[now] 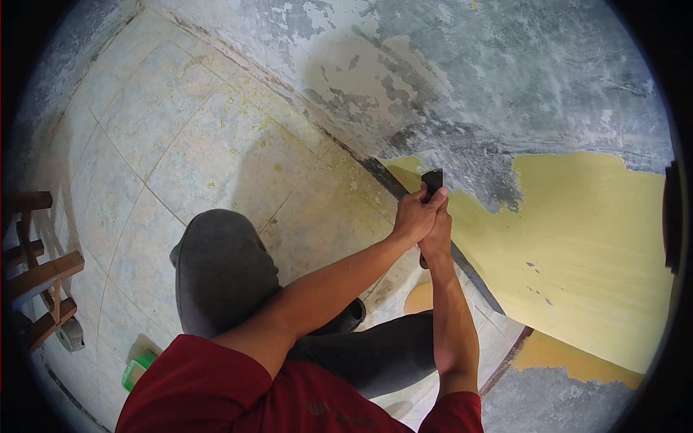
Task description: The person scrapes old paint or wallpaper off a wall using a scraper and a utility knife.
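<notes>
Both my hands are closed around one scraper [432, 177], whose dark, wide head points away from me at the wall. My left hand [414, 218] wraps it from the left, and my right hand [437, 237] grips it from the right, with the fingers overlapping. The handle's end peeks out below the hands. The scraper's head is at the lower wall, by the ragged border between yellow paint [592, 224] and stripped grey plaster [505, 79]. Whether its edge touches the wall, I cannot tell.
Yellow flakes lie scattered over the tiled floor [209, 137] along the wall's foot. Wooden furniture legs [50, 278] stand at the far left, and a green container [137, 369] sits at the lower left. A tan rounded thing [417, 299] shows beside my right forearm.
</notes>
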Tool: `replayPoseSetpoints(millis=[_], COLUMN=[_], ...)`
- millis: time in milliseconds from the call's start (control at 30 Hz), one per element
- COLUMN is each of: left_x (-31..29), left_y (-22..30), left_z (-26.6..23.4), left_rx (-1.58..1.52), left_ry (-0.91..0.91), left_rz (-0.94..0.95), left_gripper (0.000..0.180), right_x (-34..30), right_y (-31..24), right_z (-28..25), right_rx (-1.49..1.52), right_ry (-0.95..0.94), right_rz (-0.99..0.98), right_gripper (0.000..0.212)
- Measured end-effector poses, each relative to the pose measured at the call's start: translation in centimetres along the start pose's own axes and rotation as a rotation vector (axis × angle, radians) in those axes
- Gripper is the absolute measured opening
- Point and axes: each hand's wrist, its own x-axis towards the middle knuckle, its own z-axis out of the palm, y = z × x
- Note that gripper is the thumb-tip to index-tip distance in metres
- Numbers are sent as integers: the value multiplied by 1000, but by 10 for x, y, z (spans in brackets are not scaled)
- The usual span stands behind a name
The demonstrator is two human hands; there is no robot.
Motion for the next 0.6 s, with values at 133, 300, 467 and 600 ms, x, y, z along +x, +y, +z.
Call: replayPoseSetpoints(millis=[133,300,467,600], left_x=[9,6,11,8], left_y=[-9,-6,-16,-20], left_z=[-1,6,8,11], left_rx=[-102,-236,-194,-113], left_ry=[38,30,116,88], left_rz=[-23,-20,50,21], left_gripper=[53,49,50,57], right_x=[-12,-19,-16,-13], right_y=[6,17,16,34], right_z=[-2,-10,-2,4], right_rx=[-13,-51,-39,-210], right_ry=[-2,-7,52,95], right_rz=[23,24,-33,-176], right_gripper=[47,46,45,52])
